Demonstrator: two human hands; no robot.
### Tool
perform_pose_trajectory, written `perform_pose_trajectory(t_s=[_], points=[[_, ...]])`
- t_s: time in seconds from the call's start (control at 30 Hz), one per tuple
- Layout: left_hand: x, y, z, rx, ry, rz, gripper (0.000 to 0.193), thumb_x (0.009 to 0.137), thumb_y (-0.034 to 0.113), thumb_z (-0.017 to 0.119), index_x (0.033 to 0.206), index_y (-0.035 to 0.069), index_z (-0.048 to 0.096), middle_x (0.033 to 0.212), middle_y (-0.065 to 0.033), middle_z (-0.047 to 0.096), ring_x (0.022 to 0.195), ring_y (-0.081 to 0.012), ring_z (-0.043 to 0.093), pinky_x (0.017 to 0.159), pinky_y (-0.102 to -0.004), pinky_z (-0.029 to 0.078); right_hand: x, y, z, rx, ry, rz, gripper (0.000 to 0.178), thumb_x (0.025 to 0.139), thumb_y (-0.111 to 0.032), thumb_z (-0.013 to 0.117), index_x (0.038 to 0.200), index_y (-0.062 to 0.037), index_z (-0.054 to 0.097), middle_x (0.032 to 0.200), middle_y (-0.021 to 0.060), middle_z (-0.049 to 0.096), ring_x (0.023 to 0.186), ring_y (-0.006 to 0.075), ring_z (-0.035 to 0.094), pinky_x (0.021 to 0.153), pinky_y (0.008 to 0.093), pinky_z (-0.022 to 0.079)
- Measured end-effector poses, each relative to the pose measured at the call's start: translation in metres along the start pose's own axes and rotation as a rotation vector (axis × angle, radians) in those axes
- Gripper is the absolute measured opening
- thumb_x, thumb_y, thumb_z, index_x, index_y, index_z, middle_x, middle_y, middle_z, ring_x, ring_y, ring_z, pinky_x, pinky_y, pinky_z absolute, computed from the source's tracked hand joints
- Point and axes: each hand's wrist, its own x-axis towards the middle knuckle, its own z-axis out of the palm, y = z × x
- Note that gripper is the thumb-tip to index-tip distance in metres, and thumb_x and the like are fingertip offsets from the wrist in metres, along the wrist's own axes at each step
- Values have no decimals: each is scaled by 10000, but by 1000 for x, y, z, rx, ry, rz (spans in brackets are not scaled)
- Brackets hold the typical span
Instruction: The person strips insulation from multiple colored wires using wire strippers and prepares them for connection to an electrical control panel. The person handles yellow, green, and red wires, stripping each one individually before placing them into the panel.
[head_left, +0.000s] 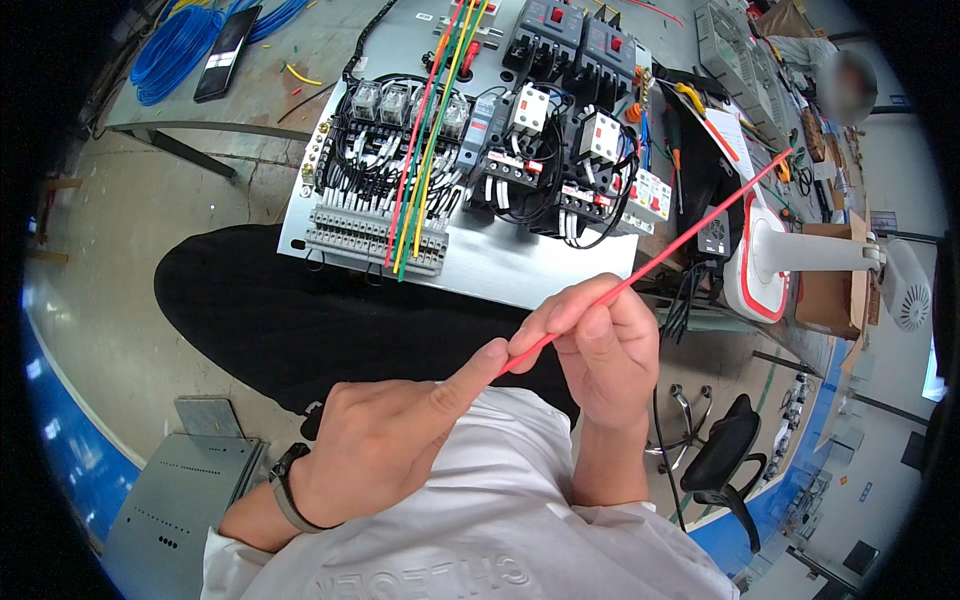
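I see the red wire (705, 220) held in the air, slanting up to the right, between the white shirt (480, 500) and the metal plate (500, 277). The right hand (612, 345) has its fingers pinched around the wire near its lower end. The left hand (385, 430) reaches in with its index finger touching that end; I can't tell whether its thumb closes behind. Red, green and yellow strands (430, 150) cross the plate. Beyond, on the surface (335, 40), I see a phone (228, 53) beside coiled blue wire (175, 50).
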Motion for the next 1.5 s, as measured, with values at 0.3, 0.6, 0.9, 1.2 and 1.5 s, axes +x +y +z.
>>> perform_pose_trajectory(t_s=[0.3,0.6,0.9,1.2,1.5], points=[[-4,6,-9,-332,-121,-277,362,972,56,600,1329,3,613,712,-96,630,558,-160,595,536,-292,473,7,-4,-10,61,35,34,339,1095,-280,443,1033,31,561,945,234,697,776,252,694,725,354,577],[-8,-1,-8,-1201,-332,-620,309,1102,269,450,994,14,586,737,12,522,621,-51,447,595,-216,388,15,-12,-27,232,69,-21,306,1101,-274,408,1028,3,515,888,221,663,717,257,660,669,343,551],[-9,2,9,-1292,-275,-513,255,1092,236,466,950,32,524,772,0,510,615,-74,446,589,-239,391,8,-14,-15,77,54,32,260,1063,-240,529,1048,19,556,921,188,682,762,232,678,704,337,571],[7,-1,12,-531,-29,-198,127,963,91,638,892,7,574,734,-61,521,581,-152,497,532,-302,389,-13,-20,18,-16,-84,225,180,940,39,665,1100,24,584,1042,101,663,951,152,660,863,302,538],[13,0,10,-472,-30,-154,185,966,100,629,824,4,559,677,-66,481,548,-168,430,508,-308,351,-12,-20,17,-41,-105,174,216,903,68,693,1077,6,582,1041,94,657,977,159,654,885,312,530]])
